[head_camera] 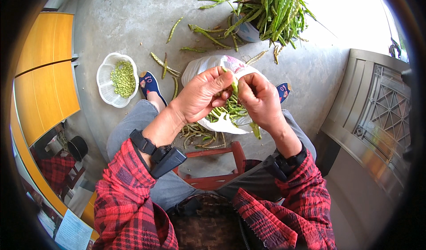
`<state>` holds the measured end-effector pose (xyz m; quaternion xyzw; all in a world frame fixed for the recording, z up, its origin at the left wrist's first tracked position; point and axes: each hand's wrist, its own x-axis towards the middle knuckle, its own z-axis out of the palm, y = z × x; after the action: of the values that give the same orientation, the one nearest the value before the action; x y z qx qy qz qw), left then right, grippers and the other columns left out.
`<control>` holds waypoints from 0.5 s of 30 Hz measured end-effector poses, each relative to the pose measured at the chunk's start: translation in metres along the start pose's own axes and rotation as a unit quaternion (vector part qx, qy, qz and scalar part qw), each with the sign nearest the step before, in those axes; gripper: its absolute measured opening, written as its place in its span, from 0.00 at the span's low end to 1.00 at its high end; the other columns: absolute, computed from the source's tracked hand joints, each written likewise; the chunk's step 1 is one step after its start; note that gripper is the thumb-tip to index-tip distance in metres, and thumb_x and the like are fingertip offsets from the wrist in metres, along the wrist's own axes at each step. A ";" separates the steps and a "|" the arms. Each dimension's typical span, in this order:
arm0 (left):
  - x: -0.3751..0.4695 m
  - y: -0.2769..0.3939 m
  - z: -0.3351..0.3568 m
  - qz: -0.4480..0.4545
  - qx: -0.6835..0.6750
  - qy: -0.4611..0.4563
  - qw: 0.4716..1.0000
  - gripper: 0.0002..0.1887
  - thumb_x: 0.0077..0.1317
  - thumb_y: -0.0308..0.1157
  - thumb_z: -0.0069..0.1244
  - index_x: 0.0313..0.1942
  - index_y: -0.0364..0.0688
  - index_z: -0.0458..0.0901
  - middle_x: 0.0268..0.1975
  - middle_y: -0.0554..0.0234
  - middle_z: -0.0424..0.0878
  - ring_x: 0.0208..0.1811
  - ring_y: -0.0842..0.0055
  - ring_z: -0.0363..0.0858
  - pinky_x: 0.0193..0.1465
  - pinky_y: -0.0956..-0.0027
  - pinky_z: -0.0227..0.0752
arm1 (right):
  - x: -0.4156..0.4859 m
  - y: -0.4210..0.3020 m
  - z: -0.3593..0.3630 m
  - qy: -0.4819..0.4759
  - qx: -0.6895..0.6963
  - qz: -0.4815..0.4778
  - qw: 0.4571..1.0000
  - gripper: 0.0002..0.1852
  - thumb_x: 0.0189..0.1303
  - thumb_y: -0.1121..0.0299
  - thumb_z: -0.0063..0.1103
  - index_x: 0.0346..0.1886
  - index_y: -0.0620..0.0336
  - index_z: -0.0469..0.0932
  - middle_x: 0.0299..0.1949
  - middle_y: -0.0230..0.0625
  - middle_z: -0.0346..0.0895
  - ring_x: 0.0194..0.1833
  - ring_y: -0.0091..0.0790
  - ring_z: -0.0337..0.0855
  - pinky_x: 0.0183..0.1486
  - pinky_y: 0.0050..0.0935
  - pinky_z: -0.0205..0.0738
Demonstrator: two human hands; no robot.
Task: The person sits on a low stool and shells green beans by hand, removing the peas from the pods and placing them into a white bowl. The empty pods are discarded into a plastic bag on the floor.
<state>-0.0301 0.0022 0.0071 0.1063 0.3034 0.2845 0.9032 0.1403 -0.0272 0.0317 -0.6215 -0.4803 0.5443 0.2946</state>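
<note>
Both hands meet above a white plastic bag (199,65) that holds green bean pods (229,112). Between the fingertips of my left hand (208,92) and my right hand (261,98) is a green bean pod (235,85), pinched from both sides. Part of a pod also hangs below my right hand. Further off, a bucket (248,32) is heaped with long green pods (279,10). At the left, a white plastic basket (106,93) with a scalloped rim contains shelled green beans (123,80).
Loose pods (173,29) lie scattered over the concrete floor (116,24), and a pile of pods (194,133) is near the red wooden stool (238,157) between the knees. Yellow cabinets (48,83) stand left; a metal door (376,107) is at the right.
</note>
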 end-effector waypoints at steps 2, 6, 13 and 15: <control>-0.001 0.000 0.001 0.009 0.067 0.007 0.998 0.07 0.66 0.36 0.52 0.37 0.44 0.75 0.28 0.76 0.72 0.26 0.91 0.67 0.22 0.87 0.57 | -0.002 -0.001 0.001 0.009 -0.067 -0.061 0.996 0.08 0.60 0.69 0.57 0.31 0.65 0.75 0.23 0.35 0.74 0.26 0.24 0.74 0.29 0.26 0.70; -0.001 0.004 0.002 -0.012 0.092 0.029 0.995 0.06 0.65 0.32 0.53 0.38 0.43 0.75 0.28 0.76 0.72 0.26 0.92 0.68 0.22 0.88 0.58 | -0.001 -0.002 -0.001 0.009 -0.075 -0.065 0.995 0.08 0.59 0.70 0.57 0.31 0.65 0.75 0.25 0.38 0.76 0.26 0.26 0.75 0.30 0.26 0.70; -0.003 0.004 0.001 -0.005 0.081 0.039 0.996 0.06 0.65 0.28 0.49 0.41 0.40 0.75 0.29 0.75 0.73 0.26 0.93 0.69 0.23 0.89 0.59 | 0.000 -0.003 -0.004 0.006 -0.056 -0.038 0.998 0.07 0.60 0.70 0.57 0.32 0.65 0.75 0.23 0.37 0.76 0.26 0.25 0.75 0.30 0.25 0.70; -0.002 0.004 0.000 0.000 0.095 0.037 0.995 0.07 0.66 0.28 0.47 0.43 0.39 0.76 0.29 0.75 0.73 0.26 0.93 0.69 0.23 0.89 0.58 | 0.001 -0.002 -0.003 0.021 -0.098 -0.077 0.992 0.06 0.59 0.71 0.57 0.32 0.65 0.75 0.23 0.38 0.75 0.25 0.29 0.76 0.29 0.27 0.70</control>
<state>-0.0333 0.0046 0.0099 0.1811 0.3625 0.2578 0.8771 0.1425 -0.0251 0.0338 -0.6199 -0.5711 0.4574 0.2834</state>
